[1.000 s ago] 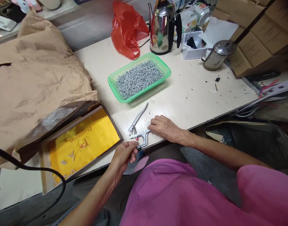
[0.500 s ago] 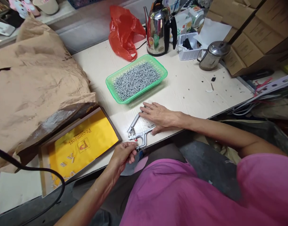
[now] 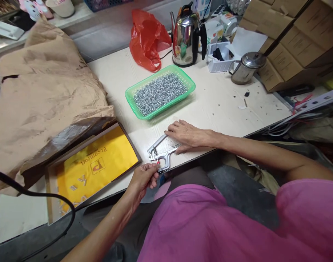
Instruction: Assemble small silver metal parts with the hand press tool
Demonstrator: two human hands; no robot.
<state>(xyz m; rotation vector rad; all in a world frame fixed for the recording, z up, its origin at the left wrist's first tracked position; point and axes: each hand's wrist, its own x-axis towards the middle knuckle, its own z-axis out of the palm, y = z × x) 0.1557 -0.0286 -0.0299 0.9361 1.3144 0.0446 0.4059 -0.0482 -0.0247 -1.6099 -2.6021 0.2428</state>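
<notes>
Grey metal snap-fastener pliers (image 3: 164, 156) with a coil spring and a small red part lie at the table's front edge, handles spread apart. Over the ends of both handles is my right hand (image 3: 187, 135), fingers curled on the upper handle and thumb by the lower one. My left hand (image 3: 146, 175) is closed in a pinch at the jaw, beside the red part; what sits between the fingertips is hidden. Behind the pliers stands a green plastic basket (image 3: 192, 88) full of small shiny ridged metal pieces.
At the left, a shallow box (image 3: 132, 147) has a yellow lining with several small clear pieces on it. Brown paper (image 3: 54, 80) overlaps its back edge. A red plastic bag (image 3: 148, 40), a kettle (image 3: 186, 40), a lidded metal cup (image 3: 247, 69) and cardboard boxes (image 3: 289, 47) stand behind.
My right hand's fingers have drawn in from spread to curled over the upper handle. My left hand keeps its pinch at the jaw. The view has shifted slightly.
</notes>
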